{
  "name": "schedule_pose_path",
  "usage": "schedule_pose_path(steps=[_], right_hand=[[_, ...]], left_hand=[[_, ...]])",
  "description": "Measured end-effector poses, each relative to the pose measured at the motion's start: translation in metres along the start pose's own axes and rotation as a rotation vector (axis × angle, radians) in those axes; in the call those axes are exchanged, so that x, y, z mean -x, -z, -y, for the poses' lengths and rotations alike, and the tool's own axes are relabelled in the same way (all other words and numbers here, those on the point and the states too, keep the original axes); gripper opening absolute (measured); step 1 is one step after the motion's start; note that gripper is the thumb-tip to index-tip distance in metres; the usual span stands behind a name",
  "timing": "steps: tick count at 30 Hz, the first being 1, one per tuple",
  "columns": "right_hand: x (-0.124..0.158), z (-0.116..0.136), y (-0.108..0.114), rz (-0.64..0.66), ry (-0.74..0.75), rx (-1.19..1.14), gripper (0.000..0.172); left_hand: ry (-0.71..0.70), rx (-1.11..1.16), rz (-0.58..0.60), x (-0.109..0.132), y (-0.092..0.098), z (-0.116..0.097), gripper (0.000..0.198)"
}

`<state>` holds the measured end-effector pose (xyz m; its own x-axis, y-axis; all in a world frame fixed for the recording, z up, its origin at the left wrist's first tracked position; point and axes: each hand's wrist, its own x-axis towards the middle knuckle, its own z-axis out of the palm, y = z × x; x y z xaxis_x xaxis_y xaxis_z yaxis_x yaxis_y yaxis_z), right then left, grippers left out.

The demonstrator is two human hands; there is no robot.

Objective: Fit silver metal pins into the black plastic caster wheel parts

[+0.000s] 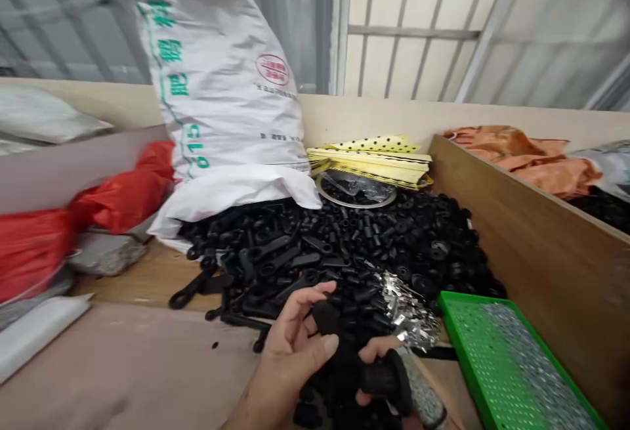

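Note:
Near the bottom centre, my left hand (290, 351) is closed with thumb and fingers round a black plastic part (325, 318). Just to its right, my right hand (377, 351) is partly hidden behind a black flanged piece (386, 381) that its fingers grip. The two held pieces are close together, and the dark background makes it unclear whether they touch. A grey speckled covering (423, 390) shows beside the right hand. Behind both hands spreads a heap of black plastic parts (364, 233), with small shiny metal clips (406, 312) on its near right side.
A green tray (472, 351) of small metal pieces lies at the right, beside a wooden divider (531, 239). A large white sack (231, 88) stands behind the heap. Red bags (118, 197) are at the left; yellow dotted sheets (374, 164) lie at the back.

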<state>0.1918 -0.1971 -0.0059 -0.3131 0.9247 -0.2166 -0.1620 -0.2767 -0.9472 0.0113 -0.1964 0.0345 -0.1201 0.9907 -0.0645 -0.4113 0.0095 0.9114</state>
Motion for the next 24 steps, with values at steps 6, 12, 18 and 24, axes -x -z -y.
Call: schedule_pose_path(steps=[6, 12, 18, 24], right_hand=[[0.003, 0.013, -0.006, -0.154, 0.054, -0.079, 0.036], [0.005, 0.017, -0.017, -0.174, 0.061, -0.309, 0.038], [0.010, 0.025, -0.009, -0.080, 0.196, -0.114, 0.034], [0.019, 0.019, 0.013, -0.203, 0.410, 0.308, 0.029]], left_hand=[[0.007, 0.040, -0.166, -0.003, -0.018, 0.007, 0.038], [-0.111, -0.378, 0.052, 0.001, -0.005, 0.008, 0.013], [-0.199, -0.688, 0.287, 0.016, -0.009, 0.012, 0.017], [-0.047, -0.579, 0.344, 0.018, -0.019, 0.016, 0.043]])
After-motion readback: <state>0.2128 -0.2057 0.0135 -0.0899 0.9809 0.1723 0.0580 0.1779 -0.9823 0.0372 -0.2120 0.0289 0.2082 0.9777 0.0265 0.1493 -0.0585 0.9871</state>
